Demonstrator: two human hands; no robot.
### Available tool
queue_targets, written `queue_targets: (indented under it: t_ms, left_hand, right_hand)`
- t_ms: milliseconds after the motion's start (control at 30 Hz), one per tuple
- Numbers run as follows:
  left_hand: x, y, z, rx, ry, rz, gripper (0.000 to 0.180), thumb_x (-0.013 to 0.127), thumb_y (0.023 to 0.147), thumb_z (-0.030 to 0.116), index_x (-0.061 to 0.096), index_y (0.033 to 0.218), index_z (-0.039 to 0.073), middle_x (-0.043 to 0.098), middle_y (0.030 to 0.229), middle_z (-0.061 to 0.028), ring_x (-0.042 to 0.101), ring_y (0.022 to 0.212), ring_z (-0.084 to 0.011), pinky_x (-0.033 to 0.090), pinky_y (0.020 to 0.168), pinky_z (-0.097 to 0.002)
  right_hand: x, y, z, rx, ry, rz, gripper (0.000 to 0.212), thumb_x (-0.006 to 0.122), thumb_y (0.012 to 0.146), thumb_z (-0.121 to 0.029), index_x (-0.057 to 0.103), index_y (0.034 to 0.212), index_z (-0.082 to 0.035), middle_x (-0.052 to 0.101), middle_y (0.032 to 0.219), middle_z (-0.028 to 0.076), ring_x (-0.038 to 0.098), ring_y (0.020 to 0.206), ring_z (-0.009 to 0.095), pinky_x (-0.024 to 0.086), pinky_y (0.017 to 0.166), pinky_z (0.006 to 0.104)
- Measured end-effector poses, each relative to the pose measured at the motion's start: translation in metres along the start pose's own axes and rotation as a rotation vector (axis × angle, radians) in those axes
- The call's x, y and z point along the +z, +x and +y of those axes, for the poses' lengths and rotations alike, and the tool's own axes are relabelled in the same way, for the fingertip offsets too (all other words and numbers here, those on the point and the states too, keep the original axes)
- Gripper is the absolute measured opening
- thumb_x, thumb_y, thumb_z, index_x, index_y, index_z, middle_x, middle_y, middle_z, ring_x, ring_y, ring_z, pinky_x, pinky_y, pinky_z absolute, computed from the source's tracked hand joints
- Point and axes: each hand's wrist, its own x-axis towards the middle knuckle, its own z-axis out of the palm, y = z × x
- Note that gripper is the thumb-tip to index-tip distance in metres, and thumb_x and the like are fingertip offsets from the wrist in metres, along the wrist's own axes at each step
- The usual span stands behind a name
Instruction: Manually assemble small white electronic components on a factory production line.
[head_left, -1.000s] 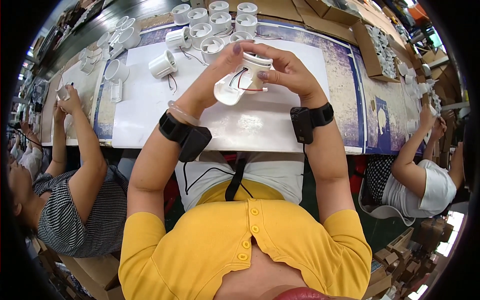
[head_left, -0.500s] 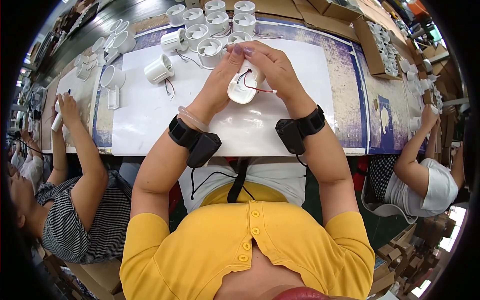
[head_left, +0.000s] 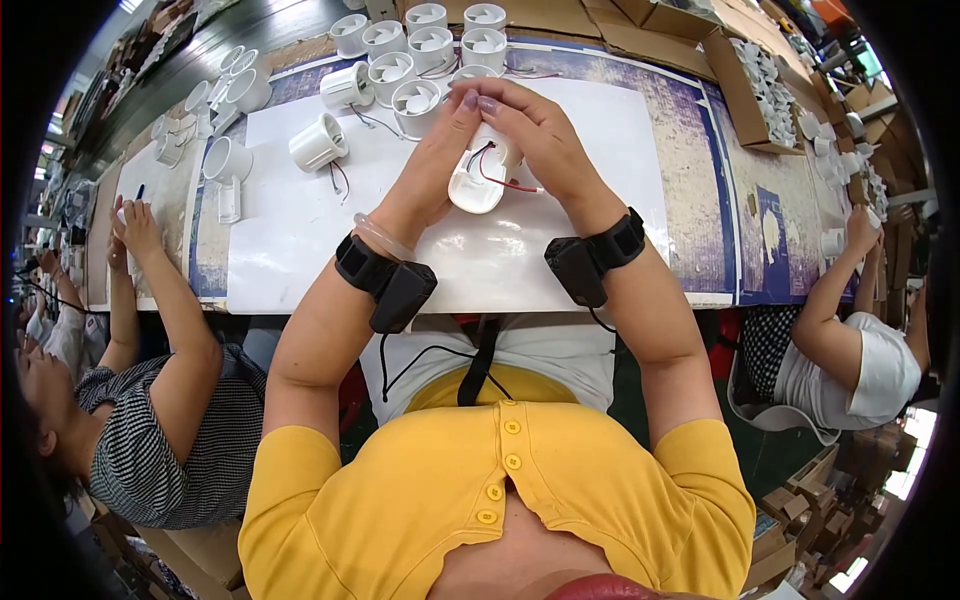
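We see the left hand (head_left: 440, 150) and the right hand (head_left: 545, 135) cupped together around a white housing (head_left: 475, 190), which is above the white sheet (head_left: 480, 265), around the middle of its width. The right fingers lie together, bent over the housing's far side; the left fingers are mostly hidden, but that hand closes on it too, and the thumbs meet on top. A red wire (head_left: 515, 186) runs out of the housing over the sheet.

Toward the sheet's far edge we see upright fan cups (head_left: 415, 107) in rows; on its left part lies a tilted cup (head_left: 319, 145) with trailing leads. Beyond the sheet's right far corner stands a carton (head_left: 745, 95) of small white parts. Right of the sheet, a blue printed panel (head_left: 772, 245) bears a pale patch; we cannot make out any lettering there.
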Motion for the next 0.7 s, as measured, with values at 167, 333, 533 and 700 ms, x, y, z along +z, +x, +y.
queue_targets:
  t_ms: [167,333,533,700]
  left_hand:
    - [-0.007,0.005,0.002,0.001,-0.175,0.017,0.046,0.042,0.099,0.04,0.044,0.132,0.008,0.057,0.104,-0.0024,0.056,0.095,-0.0079,0.048,0.079,-0.0229]
    - [-0.016,0.006,0.002,0.112,-0.041,0.051,0.043,0.043,0.1,0.039,0.05,0.128,0.007,0.055,0.102,0.0004,0.051,0.093,-0.0061,0.042,0.082,-0.0215]
    - [-0.021,0.008,0.001,0.162,0.101,0.13,0.042,0.044,0.099,0.039,0.051,0.127,0.008,0.053,0.097,0.0027,0.046,0.089,-0.0045,0.038,0.081,-0.0186]
    - [-0.021,0.008,-0.001,0.195,0.081,0.134,0.041,0.046,0.099,0.039,0.051,0.126,0.009,0.053,0.094,0.0048,0.046,0.085,-0.0042,0.038,0.078,-0.0176]
  right_hand:
    - [-0.018,-0.001,-0.01,-0.312,-0.262,0.04,0.025,0.048,0.091,-0.008,0.06,0.111,0.001,0.064,0.106,0.008,0.058,0.099,0.014,0.045,0.088,0.0266]
    - [-0.012,-0.014,-0.028,-0.222,-0.231,-0.173,0.02,0.051,0.088,-0.001,0.062,0.104,0.0,0.065,0.096,0.007,0.061,0.09,0.014,0.047,0.081,0.0265]
    - [-0.011,-0.012,-0.038,-0.508,-0.545,-0.214,0.018,0.054,0.084,0.002,0.063,0.099,-0.001,0.063,0.082,0.007,0.062,0.075,0.013,0.048,0.073,0.0236]
    - [-0.01,-0.017,-0.036,-0.397,-0.547,-0.144,0.019,0.056,0.08,0.001,0.064,0.098,-0.002,0.062,0.078,0.005,0.06,0.071,0.014,0.047,0.068,0.0247]
